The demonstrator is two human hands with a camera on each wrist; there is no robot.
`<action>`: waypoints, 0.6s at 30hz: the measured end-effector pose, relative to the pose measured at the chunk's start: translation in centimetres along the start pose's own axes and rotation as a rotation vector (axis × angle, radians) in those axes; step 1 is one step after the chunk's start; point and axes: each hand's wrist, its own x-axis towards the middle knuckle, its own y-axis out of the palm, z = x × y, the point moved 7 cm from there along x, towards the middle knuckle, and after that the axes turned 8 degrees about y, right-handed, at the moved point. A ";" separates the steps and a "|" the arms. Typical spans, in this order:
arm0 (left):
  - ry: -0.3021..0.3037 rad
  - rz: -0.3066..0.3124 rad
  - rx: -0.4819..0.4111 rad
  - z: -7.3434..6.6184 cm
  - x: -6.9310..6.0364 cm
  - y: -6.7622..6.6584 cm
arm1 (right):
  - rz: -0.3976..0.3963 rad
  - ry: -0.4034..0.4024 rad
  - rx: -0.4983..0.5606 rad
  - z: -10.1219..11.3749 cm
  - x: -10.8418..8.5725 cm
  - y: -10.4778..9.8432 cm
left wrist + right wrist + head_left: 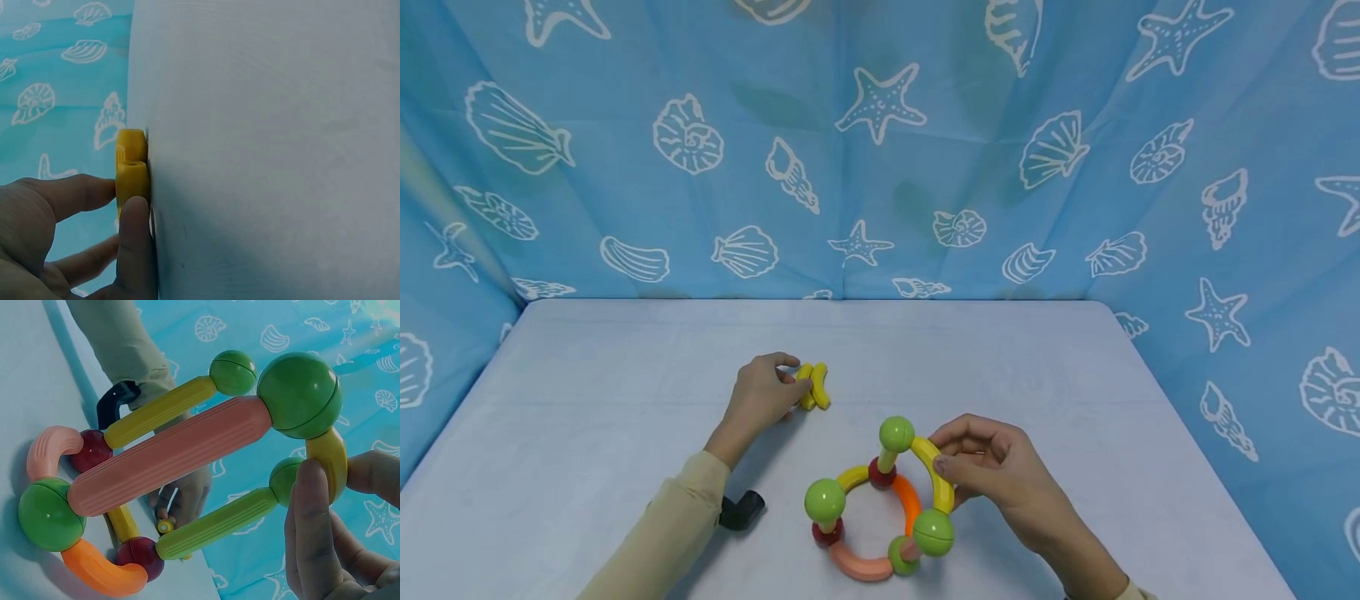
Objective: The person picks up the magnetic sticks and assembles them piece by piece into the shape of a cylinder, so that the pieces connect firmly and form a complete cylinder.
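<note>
My left hand [762,393] pinches a yellow curved stick [805,385] between thumb and fingers. A second yellow curved stick [822,387] lies right beside it on the table. With thumb and fingers, my right hand [1009,471] grips another yellow curved stick [934,468] at the top of a ball-and-stick frame. That stick spans two green balls, a far one [897,434] and a near one [933,533]. The frame's bottom ring has an orange curved stick [103,575], a pink one [861,567] and a yellow one. Straight sticks rise from it, including a pink one [169,455].
A black curved piece [743,510] lies by the left sleeve, partly hidden by it. At the frame's left, a green ball [825,501] tops another upright. The white table [625,375] meets a blue shell-patterned curtain [805,100] behind and at both sides.
</note>
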 end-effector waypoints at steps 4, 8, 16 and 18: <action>0.008 0.005 0.008 -0.1 0.0 0.0 | 0.004 -0.007 -0.002 0.1 0.0 0.0; 0.014 0.010 0.020 -0.2 0.0 0.0 | 0.009 -0.011 0.008 0.1 0.0 0.0; 0.017 0.008 0.062 -0.6 -0.1 -0.3 | 0.018 -0.018 0.008 0.2 -0.1 0.1; 0.025 0.004 0.089 -0.6 -0.1 -0.3 | 0.009 -0.007 0.008 0.1 -0.1 0.0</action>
